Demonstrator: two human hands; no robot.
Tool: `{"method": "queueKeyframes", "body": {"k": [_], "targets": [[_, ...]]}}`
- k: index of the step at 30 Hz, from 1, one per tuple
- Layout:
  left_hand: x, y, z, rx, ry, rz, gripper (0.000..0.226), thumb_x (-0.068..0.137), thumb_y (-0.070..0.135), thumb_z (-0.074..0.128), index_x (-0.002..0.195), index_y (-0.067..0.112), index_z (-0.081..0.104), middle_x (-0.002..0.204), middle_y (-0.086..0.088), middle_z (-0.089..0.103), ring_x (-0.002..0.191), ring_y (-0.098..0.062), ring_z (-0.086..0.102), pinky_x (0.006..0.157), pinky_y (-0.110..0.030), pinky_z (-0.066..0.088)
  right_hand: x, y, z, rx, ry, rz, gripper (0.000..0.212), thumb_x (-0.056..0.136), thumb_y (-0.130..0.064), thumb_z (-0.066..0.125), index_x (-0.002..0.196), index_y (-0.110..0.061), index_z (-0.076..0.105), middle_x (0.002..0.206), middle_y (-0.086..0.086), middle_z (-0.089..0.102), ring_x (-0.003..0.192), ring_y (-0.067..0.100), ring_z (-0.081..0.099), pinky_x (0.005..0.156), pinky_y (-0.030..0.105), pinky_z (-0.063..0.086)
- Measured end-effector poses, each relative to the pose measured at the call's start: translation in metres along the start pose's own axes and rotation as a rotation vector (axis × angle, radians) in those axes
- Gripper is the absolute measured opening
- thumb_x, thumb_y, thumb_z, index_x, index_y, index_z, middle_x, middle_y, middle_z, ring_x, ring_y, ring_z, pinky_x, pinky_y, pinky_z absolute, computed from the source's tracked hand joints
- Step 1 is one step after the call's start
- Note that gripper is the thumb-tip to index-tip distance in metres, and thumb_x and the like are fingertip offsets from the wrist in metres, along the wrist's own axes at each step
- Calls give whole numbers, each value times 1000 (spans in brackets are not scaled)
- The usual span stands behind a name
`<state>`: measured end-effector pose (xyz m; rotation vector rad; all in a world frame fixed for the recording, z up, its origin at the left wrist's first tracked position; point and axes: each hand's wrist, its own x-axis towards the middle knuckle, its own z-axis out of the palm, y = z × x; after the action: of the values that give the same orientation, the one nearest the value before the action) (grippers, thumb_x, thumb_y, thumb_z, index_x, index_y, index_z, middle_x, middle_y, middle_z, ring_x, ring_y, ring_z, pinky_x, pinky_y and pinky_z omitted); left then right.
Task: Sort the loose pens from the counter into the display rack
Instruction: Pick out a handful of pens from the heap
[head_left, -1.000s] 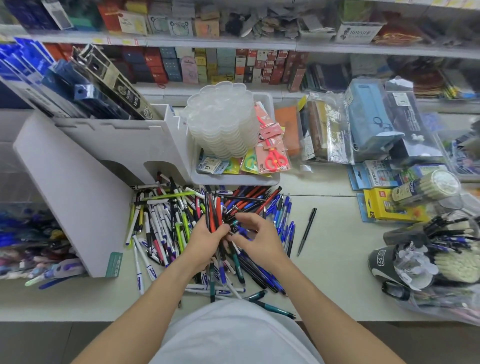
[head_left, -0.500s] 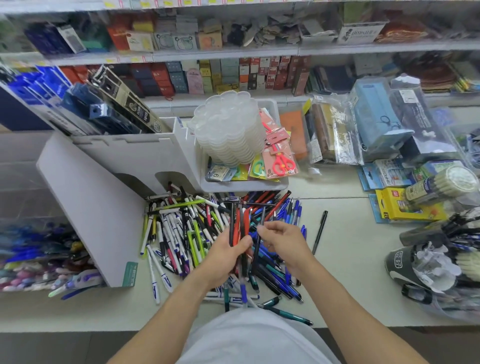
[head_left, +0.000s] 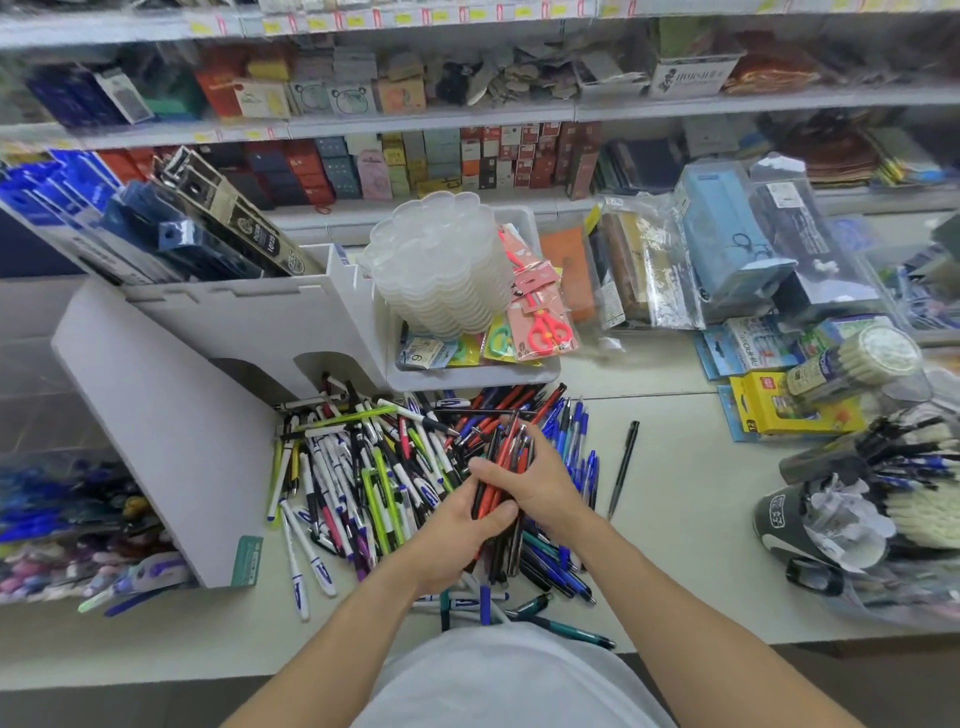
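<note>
both hands, left hand and right hand, grip a bundle of pens above the pile; gathering step. next, likely carry it to the rack left of them.

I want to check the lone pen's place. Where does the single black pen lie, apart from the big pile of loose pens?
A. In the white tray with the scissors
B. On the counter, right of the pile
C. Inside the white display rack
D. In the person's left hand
B: the single black pen lies alone on the pale counter, right of the big pile of loose pens.
</note>
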<state>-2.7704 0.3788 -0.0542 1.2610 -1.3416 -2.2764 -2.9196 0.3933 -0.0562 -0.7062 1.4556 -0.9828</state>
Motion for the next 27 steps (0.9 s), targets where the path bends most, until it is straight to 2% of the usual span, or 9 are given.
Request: {"method": "queueKeyframes", "body": {"k": [6,8,10,12,15,17,20,24,27], "targets": [[-9,-6,5,-299,-13,-92,58,93,3,67,136,33,42,125,-26,64,102,-42,69,84,-53,58,-5,8,8,-39,39,-94,44,85,-14,82,112,-34,55,97,0,68,88,13,71,77,24,59],[-14,-10,4,-355,-38,-151,52,92,7,68,137,12,43,121,-33,64,100,-43,69,89,-58,56,-8,14,10,-45,28,-84,56,84,-17,83,127,-34,51,107,0,68,97,21,70,85,28,58],[-19,-13,2,-360,-93,-195,42,92,13,67,128,-5,55,116,-36,65,98,-41,70,95,-57,54,-10,20,10,-74,4,-115,87,81,-16,85,148,-41,36,135,-9,56,106,14,69,95,29,54],[-22,-19,-1,-334,-152,-251,42,92,19,68,123,-9,62,116,-33,66,99,-40,69,97,-54,53,-15,22,11,-77,-41,-145,92,82,-9,83,151,-42,33,141,-13,48,96,7,70,90,24,55],[-21,-25,-3,-322,-209,-294,41,90,24,71,116,-8,67,110,-29,67,97,-39,67,93,-51,52,-18,24,14,-135,-30,-168,53,87,-17,80,130,-31,54,122,-3,62,90,1,67,84,20,51],[-20,-28,-4,-348,-216,-291,40,87,24,75,113,-6,66,103,-25,66,93,-38,65,92,-52,50,-19,26,15,-136,-12,-156,34,89,-25,79,116,-29,58,104,3,67,85,11,69,81,24,53],[-20,-33,-3,-372,-179,-272,38,85,26,80,105,-1,61,91,-19,63,80,-33,63,82,-50,54,-17,29,13,-180,8,-176,22,92,-33,74,111,-30,63,109,-1,65,97,14,66,88,30,54],[-20,-24,1,-227,-79,-154,34,92,30,71,99,1,56,76,-11,63,65,-24,61,65,-38,56,-11,26,1,-158,-70,-116,53,93,-38,72,142,-36,51,138,-9,57,124,8,58,106,35,49],[-20,-12,-1,-128,6,-64,26,98,24,63,103,1,53,71,-5,64,58,-19,58,56,-33,52,-11,16,-10,-53,-75,-69,62,87,-30,80,141,-27,52,127,-2,64,108,10,68,97,31,56]]}}
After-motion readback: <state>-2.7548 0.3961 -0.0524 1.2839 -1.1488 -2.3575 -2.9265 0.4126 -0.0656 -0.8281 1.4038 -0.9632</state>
